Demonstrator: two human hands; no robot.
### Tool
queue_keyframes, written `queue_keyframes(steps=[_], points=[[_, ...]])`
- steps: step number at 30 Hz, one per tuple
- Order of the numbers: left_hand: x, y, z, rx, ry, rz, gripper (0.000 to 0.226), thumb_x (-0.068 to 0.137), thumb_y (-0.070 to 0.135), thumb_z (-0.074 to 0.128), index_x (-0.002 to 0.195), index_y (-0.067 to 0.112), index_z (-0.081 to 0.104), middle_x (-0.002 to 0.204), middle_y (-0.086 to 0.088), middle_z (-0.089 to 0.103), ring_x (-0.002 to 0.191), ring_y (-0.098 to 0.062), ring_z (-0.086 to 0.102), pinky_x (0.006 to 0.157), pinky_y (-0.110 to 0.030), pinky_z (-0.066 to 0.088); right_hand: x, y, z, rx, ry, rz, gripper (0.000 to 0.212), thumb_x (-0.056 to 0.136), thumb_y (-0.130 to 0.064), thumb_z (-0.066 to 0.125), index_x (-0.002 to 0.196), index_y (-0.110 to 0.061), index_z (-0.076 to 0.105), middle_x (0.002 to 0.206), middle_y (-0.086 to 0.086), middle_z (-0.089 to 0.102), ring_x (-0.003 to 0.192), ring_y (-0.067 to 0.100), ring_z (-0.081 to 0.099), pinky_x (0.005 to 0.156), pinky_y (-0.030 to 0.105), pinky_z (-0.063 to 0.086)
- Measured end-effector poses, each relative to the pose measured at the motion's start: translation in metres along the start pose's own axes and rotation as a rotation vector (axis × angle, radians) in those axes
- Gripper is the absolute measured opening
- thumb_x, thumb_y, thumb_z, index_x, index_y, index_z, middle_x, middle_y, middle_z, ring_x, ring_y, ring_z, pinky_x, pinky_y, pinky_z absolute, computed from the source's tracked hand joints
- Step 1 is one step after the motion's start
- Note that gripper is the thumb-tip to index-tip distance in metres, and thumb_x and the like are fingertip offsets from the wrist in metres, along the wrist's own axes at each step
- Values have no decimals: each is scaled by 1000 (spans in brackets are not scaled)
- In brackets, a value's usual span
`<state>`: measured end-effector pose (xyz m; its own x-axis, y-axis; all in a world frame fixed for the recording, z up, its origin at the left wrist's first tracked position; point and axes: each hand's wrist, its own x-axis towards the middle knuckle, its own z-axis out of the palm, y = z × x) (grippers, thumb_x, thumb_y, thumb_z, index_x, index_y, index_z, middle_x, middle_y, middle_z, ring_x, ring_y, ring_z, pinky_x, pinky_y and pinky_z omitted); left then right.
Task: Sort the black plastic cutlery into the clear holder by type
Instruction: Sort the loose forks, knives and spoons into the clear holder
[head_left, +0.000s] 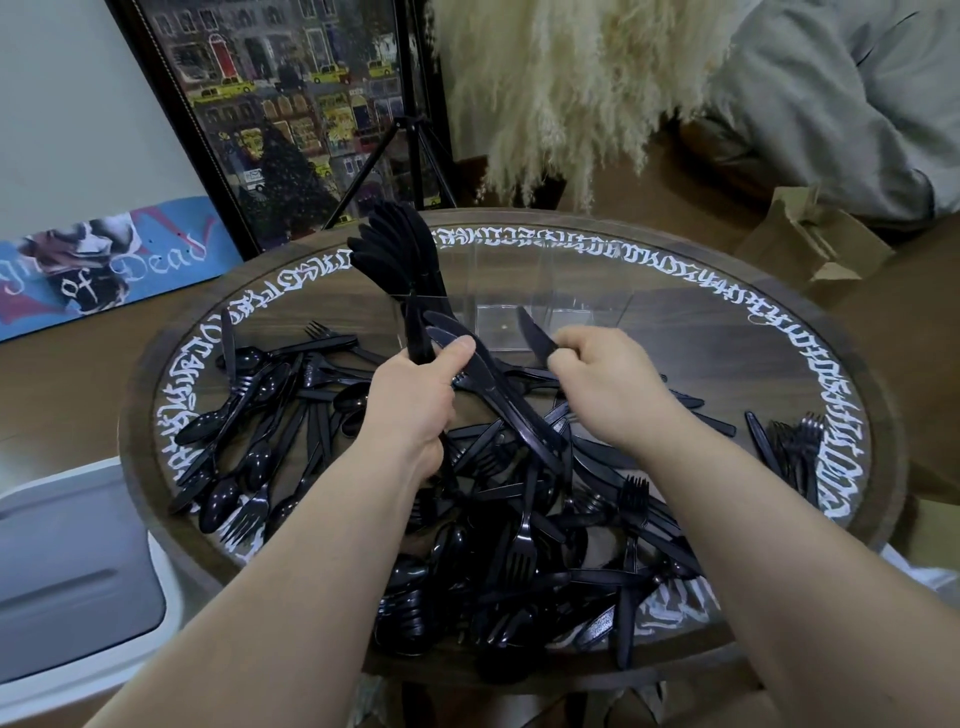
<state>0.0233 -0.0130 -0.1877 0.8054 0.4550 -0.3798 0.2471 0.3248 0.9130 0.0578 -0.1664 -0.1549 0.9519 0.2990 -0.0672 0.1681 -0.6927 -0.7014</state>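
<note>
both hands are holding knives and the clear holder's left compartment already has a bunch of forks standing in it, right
Not quite. The head view shows the left hand and the right hand each gripping knives, but the cutlery standing in the left compartment of the clear holder is a bunch of knives, blades up, not forks. The forks lie on the table.

I sit at a round wooden table (136, 447) with a glass top ringed in white gothic lettering. Behind it a framed street-scene picture (291, 114) with yellow taxis leans against the pale wall (67, 104), a black tripod (410, 156) standing in front of it. A blue skateboard deck (104, 260) rests on the brown floor (78, 374) to my left. Cream pampas grass (566, 88) hangs beside a grey cushion (852, 98), a brown paper bag (810, 239) below it. A white bin (78, 587) sits near my left elbow.
</note>
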Motion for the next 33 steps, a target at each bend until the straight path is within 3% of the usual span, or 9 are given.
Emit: queue_keyframes(steps=[3,6,10,15,18,22,24,28,33], points=[[-4,1,0,13,-21,9,33,83,19,73,65,22,46,48,9,40,44,-10,24,49,-26,21,9,-8,9,-65,43,-85,19,98,-18,38,99,-15,56,80,5,63,75,26,63,69,38,52],[-5,0,0,-6,-36,26,39,82,16,73,61,23,41,46,11,36,45,-11,23,50,-28,19,10,-10,23,-126,95,-176,19,99,-24,38,106,-21,55,80,7,65,74,31,61,72,42,51],[-6,-3,1,24,-44,43,40,83,13,72,58,22,41,41,13,37,37,-7,28,43,-21,25,0,-9,41,-95,77,-229,32,98,-22,38,124,-28,56,98,7,69,91,32,60,80,41,49],[-7,-3,-2,73,-116,5,27,87,14,67,66,17,50,53,2,33,38,-7,24,40,-16,25,-7,0,43,10,-24,-230,50,99,-13,36,144,-33,39,115,4,64,101,21,56,85,29,43],[-9,-1,-2,100,-123,15,21,88,17,66,70,16,56,58,-2,34,38,-7,24,45,-23,20,-8,5,40,56,24,-198,51,97,-8,35,140,-33,45,109,-1,65,93,18,57,80,26,43],[-8,4,-4,34,-64,13,9,84,14,68,82,8,63,48,4,44,31,-5,30,37,-13,25,-7,12,32,118,66,-101,49,97,-8,33,136,-34,50,85,-11,63,87,15,61,68,23,41],[-4,1,-3,46,-59,10,12,82,16,70,81,11,60,56,1,35,38,-9,24,43,-21,20,-9,8,32,99,46,-117,45,99,-11,34,137,-31,50,90,-10,63,94,14,59,70,22,40],[-4,-3,0,46,-45,-15,26,85,15,65,68,19,46,62,-2,34,43,-9,23,46,-25,20,-10,3,43,-67,-8,-217,39,102,-24,34,138,-20,50,119,6,61,115,21,51,96,29,37],[-3,-4,0,-13,-37,-30,19,85,13,65,76,19,49,67,-3,35,45,-9,23,41,-22,20,-8,3,47,-87,115,-160,31,101,-24,34,118,-20,59,96,4,63,94,24,55,81,35,42]])
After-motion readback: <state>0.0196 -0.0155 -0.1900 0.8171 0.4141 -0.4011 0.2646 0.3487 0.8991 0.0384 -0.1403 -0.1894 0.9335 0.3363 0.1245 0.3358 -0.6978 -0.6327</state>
